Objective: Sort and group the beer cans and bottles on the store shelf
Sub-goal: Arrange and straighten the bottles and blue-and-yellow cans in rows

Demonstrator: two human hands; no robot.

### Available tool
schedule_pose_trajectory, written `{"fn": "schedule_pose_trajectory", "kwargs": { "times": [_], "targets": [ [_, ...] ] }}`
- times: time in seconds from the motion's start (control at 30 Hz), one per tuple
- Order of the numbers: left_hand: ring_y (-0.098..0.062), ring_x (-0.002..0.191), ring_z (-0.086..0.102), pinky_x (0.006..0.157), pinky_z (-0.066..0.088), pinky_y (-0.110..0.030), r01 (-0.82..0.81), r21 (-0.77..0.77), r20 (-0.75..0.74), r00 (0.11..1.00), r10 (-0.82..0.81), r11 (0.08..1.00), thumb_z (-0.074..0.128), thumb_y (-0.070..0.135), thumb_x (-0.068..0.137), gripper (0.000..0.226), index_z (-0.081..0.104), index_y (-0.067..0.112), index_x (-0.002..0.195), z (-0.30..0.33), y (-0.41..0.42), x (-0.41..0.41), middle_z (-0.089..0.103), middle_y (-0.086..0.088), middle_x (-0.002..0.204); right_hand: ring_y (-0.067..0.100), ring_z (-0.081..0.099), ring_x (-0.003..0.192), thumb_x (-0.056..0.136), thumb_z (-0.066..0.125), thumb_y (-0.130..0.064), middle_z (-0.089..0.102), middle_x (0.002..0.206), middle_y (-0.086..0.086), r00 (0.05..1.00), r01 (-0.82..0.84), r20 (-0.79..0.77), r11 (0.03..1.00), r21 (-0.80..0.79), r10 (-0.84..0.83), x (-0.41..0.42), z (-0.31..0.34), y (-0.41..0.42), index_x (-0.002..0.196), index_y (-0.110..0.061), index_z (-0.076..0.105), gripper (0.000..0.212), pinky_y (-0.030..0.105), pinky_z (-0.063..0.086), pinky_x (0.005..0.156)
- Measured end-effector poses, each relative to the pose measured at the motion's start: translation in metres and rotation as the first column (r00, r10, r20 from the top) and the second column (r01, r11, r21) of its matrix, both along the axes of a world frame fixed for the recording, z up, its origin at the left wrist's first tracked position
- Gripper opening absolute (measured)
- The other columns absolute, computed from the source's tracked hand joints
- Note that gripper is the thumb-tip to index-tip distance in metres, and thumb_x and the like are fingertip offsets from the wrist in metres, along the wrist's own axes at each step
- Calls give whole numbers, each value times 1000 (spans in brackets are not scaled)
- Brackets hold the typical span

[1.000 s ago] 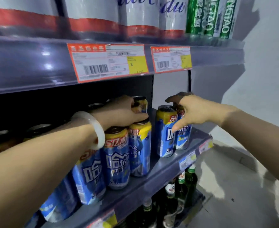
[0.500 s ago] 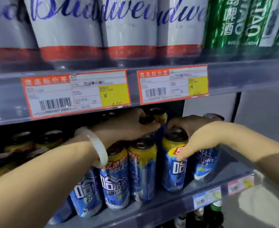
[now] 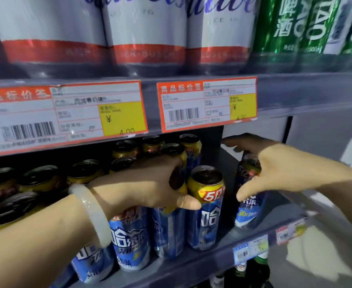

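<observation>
Blue and gold beer cans stand in rows on the middle shelf. My left hand, a pale bangle on its wrist, grips the top of a front-row blue can; its thumb tip touches the neighbouring blue can, whose top is uncovered. My right hand is spread over the rightmost blue can, apart from the row. Its thumb lies on the can's front and the fingers stretch out behind the can's top.
White and red Budweiser cans and green Tsingtao cans fill the shelf above, with price labels on its edge. Green bottles stand on the shelf below. A grey wall closes the right side.
My right hand has left the top of the second can from the right and moved onto the rightmost can. My left hand keeps its hold. The camera has come closer.
</observation>
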State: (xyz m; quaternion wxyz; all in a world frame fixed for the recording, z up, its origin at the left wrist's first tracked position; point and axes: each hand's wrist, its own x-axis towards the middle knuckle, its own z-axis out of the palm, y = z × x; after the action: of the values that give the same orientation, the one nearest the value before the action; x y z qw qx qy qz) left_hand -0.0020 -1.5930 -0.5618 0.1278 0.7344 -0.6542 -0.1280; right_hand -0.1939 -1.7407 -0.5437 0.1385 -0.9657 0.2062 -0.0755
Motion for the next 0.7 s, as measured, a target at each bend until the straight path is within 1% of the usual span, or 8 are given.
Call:
{"fn": "schedule_pose_trajectory", "kwargs": {
  "times": [0.07,0.13,0.23,0.33,0.43,0.53,0.6,0.7],
  "targets": [
    [-15,112,52,95,42,-28,17,-19,27,1000,-17,1000,70,55,70,75,42,20,130,6,-5,-5,53,6,125,-4,41,116,58,85,-37,45,125,-22,997,73,-20,997,-35,-73,-19,5,-5,129,-40,41,84,-3,29,85],
    [-17,109,54,91,45,-29,50,-24,20,999,-49,998,71,57,68,81,42,17,132,7,-17,-13,53,0,129,5,44,117,59,86,-35,51,126,-12,986,102,-126,992,-73,-110,-31,3,-8,126,-34,49,76,6,33,91],
    [-17,112,50,91,42,-26,56,23,24,998,-56,998,74,52,69,84,37,17,136,3,-31,-32,46,0,134,18,43,119,64,83,-34,47,130,-7,953,105,-257,969,-222,-163,-27,-10,-19,134,-32,43,81,27,37,96],
    [-20,114,50,97,43,-33,50,5,104,993,-50,999,76,48,70,76,44,13,130,-2,-36,-40,50,-4,129,21,45,115,64,82,-37,47,119,-7,926,163,-283,939,-302,-251,-18,-11,-22,135,-31,42,81,28,40,93],
    [-18,122,45,99,38,-25,54,-15,50,997,-53,998,76,44,71,80,39,14,136,-4,-35,-35,44,-2,138,25,42,116,50,81,-49,43,121,-1,959,191,-163,952,-238,-233,-14,-16,-26,127,-33,48,85,37,41,97],
    [-17,124,43,101,38,-28,48,-19,3,999,-48,999,76,42,72,80,37,14,137,-4,-30,-34,42,-2,139,23,45,119,54,85,-42,46,132,1,961,236,-112,961,-142,-252,-10,-23,-29,133,-31,41,91,38,45,96],
    [-18,118,48,98,41,-30,29,-26,-19,999,-30,999,76,41,72,75,41,15,133,-5,-27,-33,47,-2,133,20,51,116,58,87,-33,51,133,1,958,266,-86,959,-95,-274,-8,-22,-27,136,-27,39,92,36,47,94],
    [-14,102,52,87,46,-29,5,-54,-52,999,-8,999,76,42,71,64,47,18,123,-7,-24,-29,52,2,118,17,56,109,56,88,-32,56,124,-4,969,241,-41,969,-44,-243,0,-19,-14,131,-26,44,88,35,50,91]
  ]
}}
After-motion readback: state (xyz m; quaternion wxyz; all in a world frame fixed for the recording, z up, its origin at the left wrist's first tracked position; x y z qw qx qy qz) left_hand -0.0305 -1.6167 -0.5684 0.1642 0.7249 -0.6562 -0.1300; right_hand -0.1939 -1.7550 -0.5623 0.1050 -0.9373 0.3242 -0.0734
